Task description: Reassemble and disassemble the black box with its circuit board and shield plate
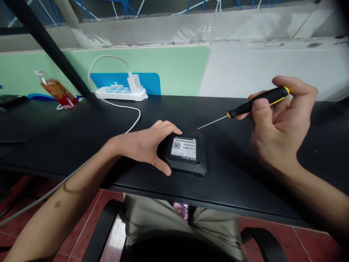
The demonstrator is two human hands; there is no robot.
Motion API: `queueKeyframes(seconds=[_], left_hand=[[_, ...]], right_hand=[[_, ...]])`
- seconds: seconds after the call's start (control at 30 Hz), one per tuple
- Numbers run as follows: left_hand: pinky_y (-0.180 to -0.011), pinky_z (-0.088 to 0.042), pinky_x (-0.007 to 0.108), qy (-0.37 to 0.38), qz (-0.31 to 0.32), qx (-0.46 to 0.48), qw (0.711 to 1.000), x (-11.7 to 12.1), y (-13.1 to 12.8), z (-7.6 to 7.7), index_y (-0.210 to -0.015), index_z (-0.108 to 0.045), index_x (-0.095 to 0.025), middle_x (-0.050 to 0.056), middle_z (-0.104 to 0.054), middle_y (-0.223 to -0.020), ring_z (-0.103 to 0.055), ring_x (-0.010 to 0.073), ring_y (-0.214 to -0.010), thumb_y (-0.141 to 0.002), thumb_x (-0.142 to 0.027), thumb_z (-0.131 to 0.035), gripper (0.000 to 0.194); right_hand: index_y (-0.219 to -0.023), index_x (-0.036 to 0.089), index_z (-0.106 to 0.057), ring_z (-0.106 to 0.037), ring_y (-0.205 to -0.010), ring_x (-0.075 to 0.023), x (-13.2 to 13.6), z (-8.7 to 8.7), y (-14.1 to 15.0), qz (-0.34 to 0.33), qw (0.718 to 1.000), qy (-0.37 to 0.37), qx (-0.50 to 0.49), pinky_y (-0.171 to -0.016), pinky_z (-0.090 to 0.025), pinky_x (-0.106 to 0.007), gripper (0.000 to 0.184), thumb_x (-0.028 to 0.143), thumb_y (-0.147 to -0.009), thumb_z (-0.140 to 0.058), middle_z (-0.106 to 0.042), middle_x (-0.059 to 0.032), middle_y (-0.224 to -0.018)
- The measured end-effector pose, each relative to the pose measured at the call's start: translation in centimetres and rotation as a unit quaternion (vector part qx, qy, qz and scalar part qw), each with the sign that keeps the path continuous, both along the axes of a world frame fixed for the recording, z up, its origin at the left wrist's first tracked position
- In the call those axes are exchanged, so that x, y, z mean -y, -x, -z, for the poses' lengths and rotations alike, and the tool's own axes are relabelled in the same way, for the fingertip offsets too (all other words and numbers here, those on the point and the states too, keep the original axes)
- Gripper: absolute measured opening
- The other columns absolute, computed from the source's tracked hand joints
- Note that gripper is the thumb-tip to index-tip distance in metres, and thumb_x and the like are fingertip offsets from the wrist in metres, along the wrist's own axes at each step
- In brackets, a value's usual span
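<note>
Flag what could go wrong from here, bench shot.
Slip: the screwdriver slants in low from the right hand, tip near the black device's far edge. A skid might scratch the casing or jab the left hand's fingers at that edge.

Shift: the left hand only spreads along one side, so the device could slide or turn if pushed.

Snag: the white cable runs by the left wrist; an arm movement might drag it.

Head-height view, forward and down
</note>
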State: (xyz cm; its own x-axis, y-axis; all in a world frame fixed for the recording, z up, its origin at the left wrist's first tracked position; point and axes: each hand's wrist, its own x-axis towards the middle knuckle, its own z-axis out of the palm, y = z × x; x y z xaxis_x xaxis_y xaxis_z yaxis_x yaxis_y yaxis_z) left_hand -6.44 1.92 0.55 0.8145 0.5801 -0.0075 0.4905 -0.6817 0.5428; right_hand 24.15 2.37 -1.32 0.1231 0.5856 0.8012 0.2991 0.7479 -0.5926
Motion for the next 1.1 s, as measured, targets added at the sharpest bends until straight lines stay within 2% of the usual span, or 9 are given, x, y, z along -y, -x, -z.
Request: queueKeyframes(seconds=[0.13,0.3,0.4,0.57,0.93,1.03,1.1], left_hand=[[-0.114,-0.042,0.060,-0.007,-0.001,-0.003,1.000,0.1,0.0,-0.1,-0.141,-0.041,-0.030,0.012,-0.046,-0.144,-0.042,0.0379,-0.137,-0.066,-0.059,-0.092,0.095],[-0.111,-0.045,0.059,-0.007,0.002,-0.016,1.000,0.3,-0.1,-0.3,-0.137,-0.041,-0.026,0.013,-0.046,-0.142,-0.043,0.0385,-0.133,-0.061,-0.060,-0.094,0.098],[-0.110,-0.045,0.059,-0.004,0.006,-0.016,1.000,0.4,-0.2,-0.3,-0.134,-0.041,-0.029,0.012,-0.045,-0.142,-0.043,0.0383,-0.133,-0.059,-0.059,-0.096,0.098],[-0.108,-0.046,0.059,0.000,0.009,-0.027,1.000,0.5,-0.4,-0.5,-0.131,-0.041,-0.028,0.012,-0.045,-0.140,-0.043,0.0385,-0.132,-0.055,-0.060,-0.097,0.100],[-0.107,-0.046,0.056,0.006,0.012,-0.005,1.000,0.6,-0.8,-0.2,-0.130,-0.045,-0.028,0.011,-0.048,-0.137,-0.045,0.0364,-0.125,-0.049,-0.062,-0.098,0.103],[-0.099,-0.050,0.047,0.022,-0.006,0.023,0.999,0.2,-0.7,-0.3,-0.130,-0.051,-0.027,0.010,-0.054,-0.133,-0.052,0.0317,-0.120,-0.060,-0.063,-0.094,0.090],[-0.088,-0.052,0.038,0.018,-0.060,0.066,0.996,-0.2,-0.6,-0.5,-0.130,-0.054,-0.025,0.009,-0.059,-0.129,-0.058,0.0253,-0.108,-0.075,-0.063,-0.085,0.074]], right_hand=[[-0.124,0.036,-0.054,-0.071,-0.095,-0.0182,-0.1,0.1,-0.3,0.010,0.999,0.012,0.045,-0.076,-0.066,-0.040,0.033,0.044,-0.094,-0.067,-0.064,-0.0057,-0.111],[-0.122,0.033,-0.055,-0.075,-0.104,-0.0199,-0.3,0.4,0.2,-0.036,0.999,0.013,0.031,-0.079,-0.070,-0.040,0.033,0.035,-0.093,-0.071,-0.067,-0.0034,-0.102],[-0.124,0.032,-0.055,-0.075,-0.110,-0.0173,-0.2,0.6,0.5,-0.046,0.997,0.027,0.049,-0.081,-0.071,-0.036,0.033,0.025,-0.094,-0.069,-0.066,-0.0022,-0.106],[-0.124,0.030,-0.056,-0.076,-0.107,-0.0153,0.0,0.9,0.6,-0.049,0.996,0.061,0.051,-0.083,-0.071,-0.033,0.036,0.017,-0.093,-0.068,-0.070,-0.0023,-0.107],[-0.121,0.025,-0.055,-0.077,-0.097,-0.0131,0.3,0.9,1.1,-0.061,0.992,0.109,0.032,-0.085,-0.070,-0.030,0.035,0.019,-0.091,-0.072,-0.077,-0.0034,-0.109],[-0.121,0.025,-0.056,-0.077,-0.102,-0.0135,0.4,1.0,1.3,-0.066,0.991,0.114,0.029,-0.085,-0.070,-0.029,0.037,0.020,-0.090,-0.074,-0.078,-0.0029,-0.110],[-0.121,0.026,-0.057,-0.077,-0.104,-0.0146,0.3,1.2,1.4,-0.069,0.990,0.124,0.025,-0.085,-0.070,-0.030,0.036,0.023,-0.090,-0.075,-0.078,-0.0025,-0.112]])
